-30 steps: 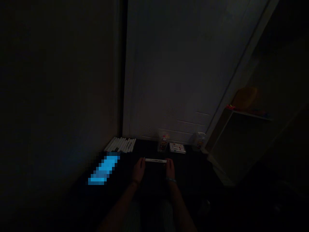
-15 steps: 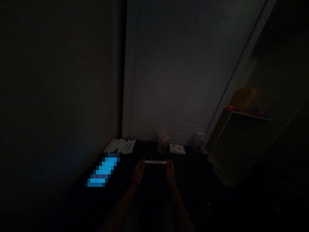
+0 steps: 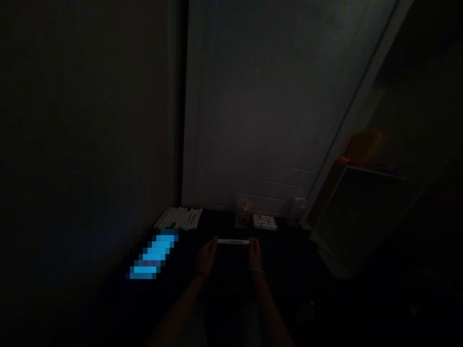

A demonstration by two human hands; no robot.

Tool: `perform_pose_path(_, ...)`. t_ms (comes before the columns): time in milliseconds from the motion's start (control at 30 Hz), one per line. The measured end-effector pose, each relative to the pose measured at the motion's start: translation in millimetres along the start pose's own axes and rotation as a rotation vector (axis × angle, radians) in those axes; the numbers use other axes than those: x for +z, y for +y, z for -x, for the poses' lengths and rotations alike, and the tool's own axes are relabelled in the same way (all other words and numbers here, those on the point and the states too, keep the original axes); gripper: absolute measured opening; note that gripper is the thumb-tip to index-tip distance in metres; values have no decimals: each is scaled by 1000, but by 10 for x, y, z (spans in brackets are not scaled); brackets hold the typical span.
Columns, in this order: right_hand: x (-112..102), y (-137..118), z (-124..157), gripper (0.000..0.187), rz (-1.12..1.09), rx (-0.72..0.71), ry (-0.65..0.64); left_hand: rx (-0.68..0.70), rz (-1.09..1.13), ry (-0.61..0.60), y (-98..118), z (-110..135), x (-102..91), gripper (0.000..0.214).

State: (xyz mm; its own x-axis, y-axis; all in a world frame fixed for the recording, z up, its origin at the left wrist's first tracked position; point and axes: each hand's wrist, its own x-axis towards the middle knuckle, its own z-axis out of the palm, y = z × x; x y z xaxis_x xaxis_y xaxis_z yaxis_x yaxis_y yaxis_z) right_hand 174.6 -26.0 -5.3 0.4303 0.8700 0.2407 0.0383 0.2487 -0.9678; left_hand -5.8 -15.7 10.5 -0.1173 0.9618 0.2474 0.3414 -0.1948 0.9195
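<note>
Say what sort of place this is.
Probably a dimly lit room in a home, though the darkness hides much. Showing it: a dark table with a row of white markers on it, and a shelf at the right with things on top.

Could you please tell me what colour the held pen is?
The pen is white with dark markings, as the head view shows.

Marker [image 3: 233, 242] bridging gap between left hand [image 3: 207, 254] and right hand [image 3: 255, 252], room on table [image 3: 289, 260] to right, bright panel [image 3: 155, 255] obstructing left, pens [image 3: 183, 218], bottle [image 3: 243, 217], case [image 3: 265, 221] and container [image 3: 297, 213] lining rear.
</note>
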Motion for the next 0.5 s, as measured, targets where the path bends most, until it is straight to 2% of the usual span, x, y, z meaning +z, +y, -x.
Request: perform_pose_path(500, -3, 7, 1, 36, 10, -12, -6, 4, 48, 3, -66, -31, 32, 51)
